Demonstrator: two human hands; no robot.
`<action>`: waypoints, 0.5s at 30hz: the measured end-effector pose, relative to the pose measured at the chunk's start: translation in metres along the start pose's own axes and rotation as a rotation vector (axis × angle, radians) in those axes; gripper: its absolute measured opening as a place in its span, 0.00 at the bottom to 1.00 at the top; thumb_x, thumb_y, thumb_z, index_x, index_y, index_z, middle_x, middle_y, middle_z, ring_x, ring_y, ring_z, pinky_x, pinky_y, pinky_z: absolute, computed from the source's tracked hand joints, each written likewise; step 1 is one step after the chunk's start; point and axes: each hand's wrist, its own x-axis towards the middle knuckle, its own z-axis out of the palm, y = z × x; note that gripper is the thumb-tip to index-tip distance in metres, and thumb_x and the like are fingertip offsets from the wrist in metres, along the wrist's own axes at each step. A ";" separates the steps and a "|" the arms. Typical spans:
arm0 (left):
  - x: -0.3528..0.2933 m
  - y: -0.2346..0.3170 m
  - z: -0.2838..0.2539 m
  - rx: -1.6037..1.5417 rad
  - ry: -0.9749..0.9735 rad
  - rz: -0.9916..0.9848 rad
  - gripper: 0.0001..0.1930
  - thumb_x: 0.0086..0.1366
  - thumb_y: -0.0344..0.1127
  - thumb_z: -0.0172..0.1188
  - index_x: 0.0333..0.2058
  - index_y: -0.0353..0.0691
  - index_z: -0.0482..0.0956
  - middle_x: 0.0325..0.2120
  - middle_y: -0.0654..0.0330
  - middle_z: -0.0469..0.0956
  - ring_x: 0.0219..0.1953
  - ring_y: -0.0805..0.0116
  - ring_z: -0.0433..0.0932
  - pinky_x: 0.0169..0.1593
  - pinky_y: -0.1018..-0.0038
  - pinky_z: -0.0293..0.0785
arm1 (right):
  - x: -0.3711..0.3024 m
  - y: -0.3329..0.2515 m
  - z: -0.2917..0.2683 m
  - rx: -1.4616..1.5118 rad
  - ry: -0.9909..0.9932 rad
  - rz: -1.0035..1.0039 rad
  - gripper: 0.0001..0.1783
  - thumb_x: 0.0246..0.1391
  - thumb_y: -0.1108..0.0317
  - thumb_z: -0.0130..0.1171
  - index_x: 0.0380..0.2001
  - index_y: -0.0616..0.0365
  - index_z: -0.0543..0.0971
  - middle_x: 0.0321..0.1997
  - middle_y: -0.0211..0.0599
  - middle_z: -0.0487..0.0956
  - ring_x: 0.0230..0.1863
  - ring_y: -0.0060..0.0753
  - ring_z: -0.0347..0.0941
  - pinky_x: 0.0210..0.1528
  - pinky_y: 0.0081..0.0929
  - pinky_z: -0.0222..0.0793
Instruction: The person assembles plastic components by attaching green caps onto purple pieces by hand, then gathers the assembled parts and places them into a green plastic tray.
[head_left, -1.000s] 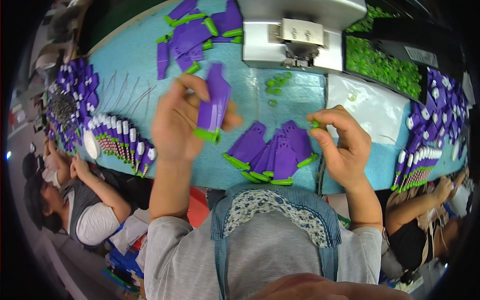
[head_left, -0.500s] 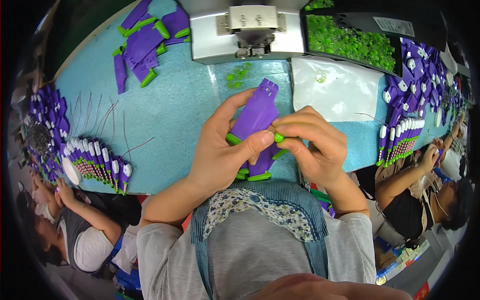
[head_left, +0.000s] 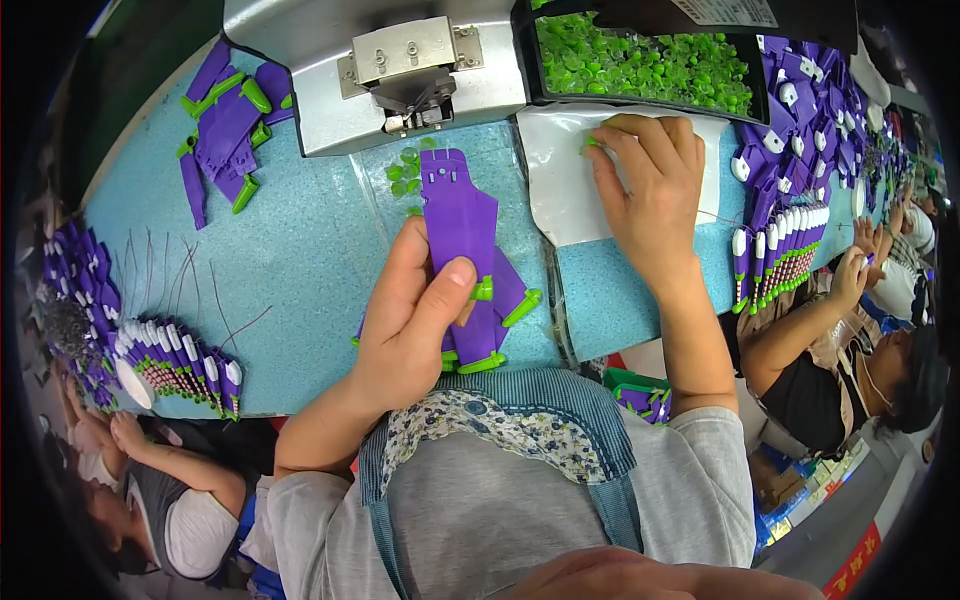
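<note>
My left hand (head_left: 402,318) grips a flat purple plastic piece (head_left: 460,215), thumb on top, its slotted end pointing away from me. A small green tip (head_left: 483,289) sits on the piece's side, just right of my thumb. Under it, more purple pieces with green ends (head_left: 520,308) lie by the table's near edge. Over the white sheet (head_left: 560,205), my right hand (head_left: 655,195) bends down with thumb and forefinger closed around a small green plastic part (head_left: 590,142), which is mostly hidden by the fingertips.
A metal machine (head_left: 410,75) stands at the back, with loose green parts (head_left: 403,175) before it. Right of it is a black bin of green parts (head_left: 650,70). Purple pieces (head_left: 222,135) pile up left. Wired assemblies (head_left: 180,365) line both sides. Co-workers (head_left: 810,360) sit on either side.
My right hand has left the purple piece and moved up and right onto the white sheet. My left hand still holds the purple piece, now turned more upright. The whole view has shifted.
</note>
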 end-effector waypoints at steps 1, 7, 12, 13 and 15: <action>-0.001 0.000 0.000 0.010 -0.010 0.051 0.11 0.71 0.30 0.50 0.49 0.35 0.67 0.35 0.64 0.74 0.33 0.80 0.72 0.38 0.81 0.70 | 0.000 -0.001 -0.003 0.038 0.029 -0.005 0.11 0.40 0.75 0.66 0.31 0.58 0.79 0.36 0.31 0.78 0.37 0.38 0.69 0.39 0.33 0.62; 0.001 -0.006 0.011 0.020 0.155 0.258 0.10 0.62 0.20 0.60 0.42 0.30 0.73 0.36 0.58 0.80 0.39 0.75 0.79 0.43 0.78 0.75 | -0.012 -0.031 -0.024 0.724 -0.032 0.227 0.09 0.44 0.75 0.66 0.33 0.60 0.81 0.38 0.35 0.80 0.41 0.33 0.69 0.46 0.27 0.62; 0.001 -0.010 0.011 0.067 0.160 0.374 0.09 0.61 0.21 0.62 0.40 0.30 0.75 0.32 0.57 0.81 0.33 0.75 0.80 0.37 0.79 0.76 | -0.019 -0.053 -0.028 1.071 -0.118 0.328 0.09 0.46 0.74 0.67 0.34 0.60 0.82 0.39 0.36 0.80 0.42 0.31 0.69 0.48 0.26 0.61; -0.002 -0.008 0.010 0.067 0.162 0.374 0.09 0.61 0.21 0.62 0.40 0.30 0.75 0.32 0.57 0.81 0.33 0.75 0.80 0.37 0.79 0.76 | -0.019 -0.054 -0.026 1.035 -0.122 0.293 0.10 0.46 0.72 0.67 0.34 0.60 0.82 0.38 0.35 0.81 0.41 0.31 0.69 0.47 0.27 0.62; -0.007 -0.002 0.008 0.163 0.100 0.278 0.11 0.63 0.20 0.58 0.44 0.30 0.71 0.38 0.53 0.80 0.40 0.67 0.79 0.45 0.74 0.75 | -0.019 -0.055 -0.025 0.975 -0.127 0.250 0.09 0.46 0.72 0.68 0.33 0.60 0.82 0.38 0.35 0.81 0.40 0.31 0.69 0.45 0.26 0.63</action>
